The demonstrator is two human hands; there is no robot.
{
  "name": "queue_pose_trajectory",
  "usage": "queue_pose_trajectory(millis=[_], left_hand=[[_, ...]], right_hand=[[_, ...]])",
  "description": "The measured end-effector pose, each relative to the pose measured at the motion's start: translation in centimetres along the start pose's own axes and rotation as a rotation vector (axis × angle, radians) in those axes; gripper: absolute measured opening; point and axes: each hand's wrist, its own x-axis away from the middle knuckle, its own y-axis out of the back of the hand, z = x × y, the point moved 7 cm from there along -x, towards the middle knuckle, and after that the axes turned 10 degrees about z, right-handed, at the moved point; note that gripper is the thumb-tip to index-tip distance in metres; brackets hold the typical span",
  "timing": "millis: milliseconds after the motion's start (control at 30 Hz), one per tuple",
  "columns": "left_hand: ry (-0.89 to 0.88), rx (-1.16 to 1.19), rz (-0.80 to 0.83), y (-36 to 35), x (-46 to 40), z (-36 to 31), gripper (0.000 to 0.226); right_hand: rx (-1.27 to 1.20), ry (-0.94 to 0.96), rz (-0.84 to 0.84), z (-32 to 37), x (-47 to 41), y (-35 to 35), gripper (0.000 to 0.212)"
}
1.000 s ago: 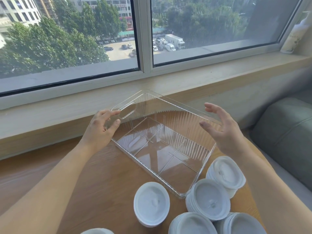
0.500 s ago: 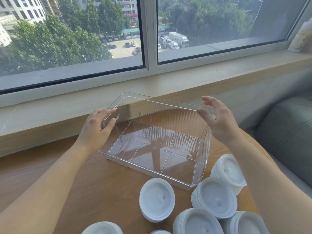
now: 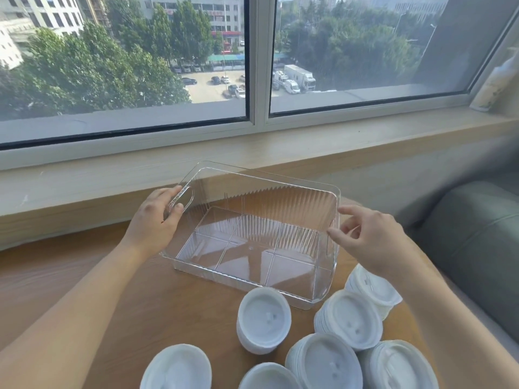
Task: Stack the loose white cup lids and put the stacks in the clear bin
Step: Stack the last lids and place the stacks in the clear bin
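Observation:
The clear bin (image 3: pixel 266 176) sits on the wooden table (image 3: pixel 84 276) below the window sill, with dividers on its floor and no lids inside. My left hand (image 3: pixel 154 220) grips the cut-out handle at its left end, fingers curled through the slot. At the bin's right end wall, my right hand (image 3: pixel 370 237) hovers with relaxed fingers spread; I cannot tell whether it touches. Several stacks of white cup lids stand in front of the bin: one (image 3: pixel 264 318) in the middle, one (image 3: pixel 348 321) to its right, and one (image 3: pixel 373 287) under my right wrist.
More lid stacks (image 3: pixel 323 360) crowd the near right of the table, with one (image 3: pixel 177 369) at the bottom edge. The window sill (image 3: pixel 280 147) runs behind the bin. A white bottle (image 3: pixel 494 82) stands at its right end. A green cushion (image 3: pixel 471 237) lies to the right.
The bin has turned from a tilted diagonal to lie flat and nearly square to me. My left hand stayed on the handle and my right hand dropped lower beside the right wall.

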Motion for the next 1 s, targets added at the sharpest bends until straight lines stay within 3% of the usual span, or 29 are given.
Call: queue_pose_trajectory(millis=[300,533,700,1000], left_hand=[[0.086,-0.001,-0.036,3.9,4.6,3.6,0.049],[0.124,-0.017,-0.072,7.4,8.4,7.3,0.051],[0.154,-0.031,-0.117,9.3,10.7,9.6,0.05],[0.152,-0.046,-0.155,10.9,11.5,12.4,0.051]], right_hand=[[-0.051,0.058,-0.029,4.6,-2.8,-2.3,0.034],[-0.012,0.113,0.09,9.5,-5.5,-5.2,0.038],[0.003,0.147,0.1,12.6,-7.1,-7.1,0.025],[0.013,0.166,0.097,15.4,-9.9,-9.1,0.036]])
